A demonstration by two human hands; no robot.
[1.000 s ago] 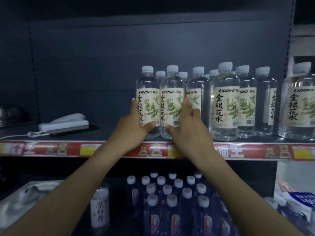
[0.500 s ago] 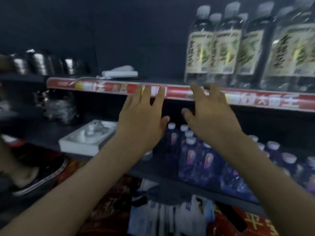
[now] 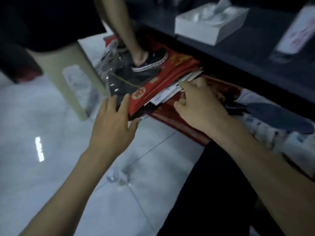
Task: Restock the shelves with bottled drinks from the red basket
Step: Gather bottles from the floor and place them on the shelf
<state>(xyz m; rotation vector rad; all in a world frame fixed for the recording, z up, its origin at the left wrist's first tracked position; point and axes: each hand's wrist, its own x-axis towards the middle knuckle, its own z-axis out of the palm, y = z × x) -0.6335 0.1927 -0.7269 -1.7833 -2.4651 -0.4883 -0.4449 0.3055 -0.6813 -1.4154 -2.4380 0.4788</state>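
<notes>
Over on the left there is pale tiled floor [image 3: 34,116] with a strip of light shining off it, then the leg of a beige stool [image 3: 68,68]. Beside that, another person's foot in a dark shoe [image 3: 146,63] stands on a flat red stack [image 3: 163,77] of packets and papers lying on the floor.

The left hand [image 3: 112,125] reaches down at the near corner of that stack. Its fingers are straight and spread wide, and it holds nothing. Whether the fingertips touch the stack is lost in the blur. The right hand [image 3: 199,108] is just beyond, over the papers poking out from under the red packets. Its fingers are loosely bent and it is also empty.

Up to the right runs a dark low shelf [image 3: 238,53] with a white box [image 3: 204,29] on it, and farther right one bottle [image 3: 296,33] with a pale label, too smeared to read. Below it, at the far right, are pale rounded shapes [image 3: 272,133] that may be more bottles.

I cannot pick out a red basket for certain. There is red at floor level near the hands, but it looks more like flat packets. Neither hand carries a drink, so this seems to be a gap between loads, with both hands going down for the next bottles. How many are left to shelve cannot be told from here.
</notes>
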